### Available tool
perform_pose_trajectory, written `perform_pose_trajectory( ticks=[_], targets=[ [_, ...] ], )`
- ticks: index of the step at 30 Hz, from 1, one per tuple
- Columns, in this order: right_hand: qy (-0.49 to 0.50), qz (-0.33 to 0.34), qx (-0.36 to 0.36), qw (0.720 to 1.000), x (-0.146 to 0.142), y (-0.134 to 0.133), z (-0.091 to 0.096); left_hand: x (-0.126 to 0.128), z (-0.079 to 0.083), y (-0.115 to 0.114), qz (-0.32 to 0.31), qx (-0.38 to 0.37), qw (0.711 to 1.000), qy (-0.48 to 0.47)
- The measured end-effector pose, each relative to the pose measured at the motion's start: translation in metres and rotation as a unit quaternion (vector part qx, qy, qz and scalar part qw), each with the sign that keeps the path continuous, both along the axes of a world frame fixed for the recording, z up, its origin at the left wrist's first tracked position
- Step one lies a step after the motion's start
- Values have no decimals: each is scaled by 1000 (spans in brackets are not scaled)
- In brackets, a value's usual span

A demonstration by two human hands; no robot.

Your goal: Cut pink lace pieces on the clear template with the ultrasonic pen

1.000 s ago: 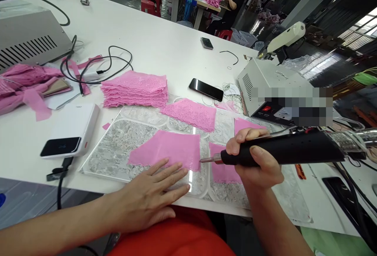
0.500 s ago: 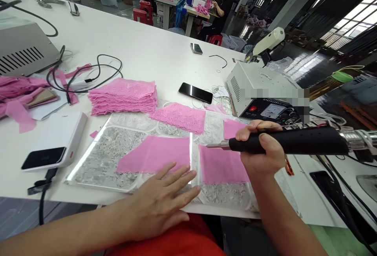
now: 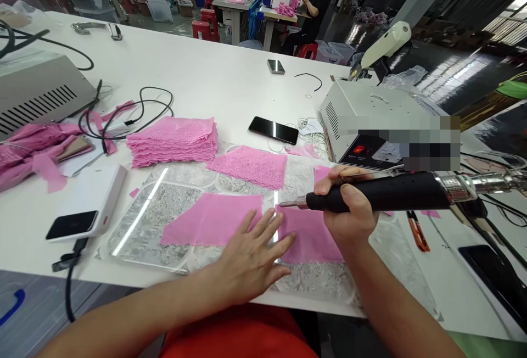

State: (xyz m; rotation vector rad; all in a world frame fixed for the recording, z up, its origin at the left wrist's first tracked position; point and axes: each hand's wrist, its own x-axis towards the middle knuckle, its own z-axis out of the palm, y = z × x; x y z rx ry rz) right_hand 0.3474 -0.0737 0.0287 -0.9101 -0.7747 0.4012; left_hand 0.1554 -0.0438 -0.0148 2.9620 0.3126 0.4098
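My left hand lies flat with fingers spread on the clear scratched cutting plate, fingertips at the seam between two pink fabric pieces: one on the left, one on the right. My right hand grips a black-handled cutting tool held level, its metal tip pointing left just above the right piece's upper edge. A pink lace piece lies behind them.
A stack of pink lace sits at the back left, with a white power bank, a black phone, cables and a white control box. A grey machine stands far left. A person sews in the background.
My left hand has slid right and forward onto the seam between the two pieces. The tool has moved slightly left, its tip closer to my left fingers.
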Motion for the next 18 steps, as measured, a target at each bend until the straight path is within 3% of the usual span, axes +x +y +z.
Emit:
perform_pose_trajectory(
  ticks=[18],
  targets=[
    [-7,10,14,1000,0,1,-6,1,-4,-2,15,18,1000,-17]
  ],
)
